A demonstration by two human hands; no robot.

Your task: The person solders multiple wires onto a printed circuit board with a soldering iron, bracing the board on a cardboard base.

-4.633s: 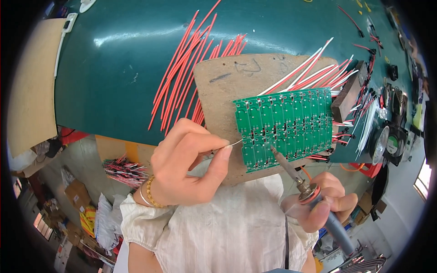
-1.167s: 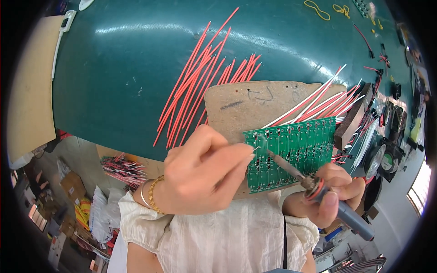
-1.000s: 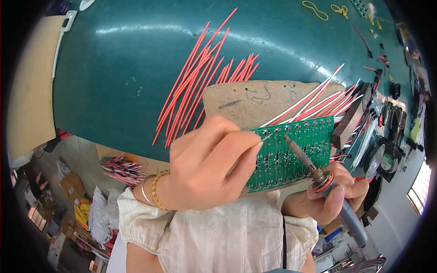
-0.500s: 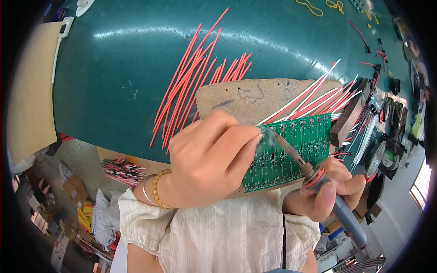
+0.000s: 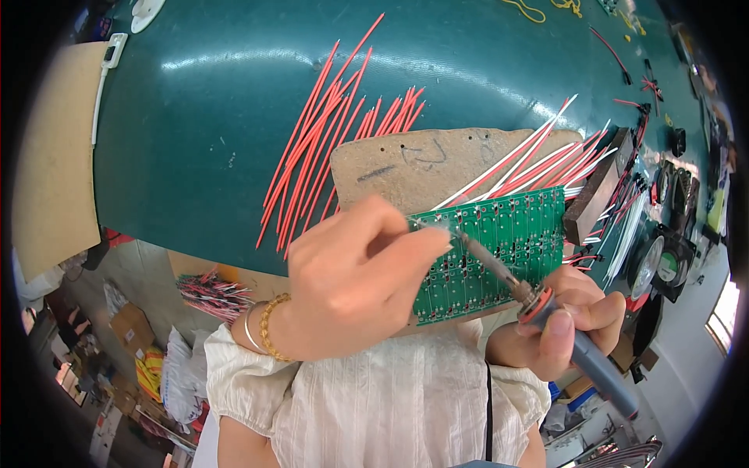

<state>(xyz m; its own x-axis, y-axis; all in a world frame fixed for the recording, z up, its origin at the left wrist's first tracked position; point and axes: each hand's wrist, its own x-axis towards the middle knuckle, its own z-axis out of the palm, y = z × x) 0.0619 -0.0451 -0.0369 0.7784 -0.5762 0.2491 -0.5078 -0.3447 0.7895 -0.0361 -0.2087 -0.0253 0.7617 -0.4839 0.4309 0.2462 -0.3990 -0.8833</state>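
Soldering at a worktop (image 5: pixel 187 148). The board (image 5: pixel 511 238), green and crowded with rows of small parts, lies right of centre in the frame on a brown slab (image 5: pixel 390 168). The left hand (image 5: pixel 363 273), left of the board and partly over it, has thumb and forefinger closed in a pinch on a fine solder wire, which is too blurred and hidden to trace. The right hand (image 5: pixel 573 324), right of centre and lower, is wrapped around the grey handle of the iron (image 5: pixel 534 302), whose tip points to the board's upper left part; whether it touches cannot be told. Red and white wires (image 5: pixel 527 165) fan out along the board's upper edge toward the upper right, with a dark bar (image 5: pixel 594 193) at its right end. Loose red wires (image 5: pixel 312 156) lie at upper centre; a mixed bundle (image 5: pixel 212 292) sits at lower left.
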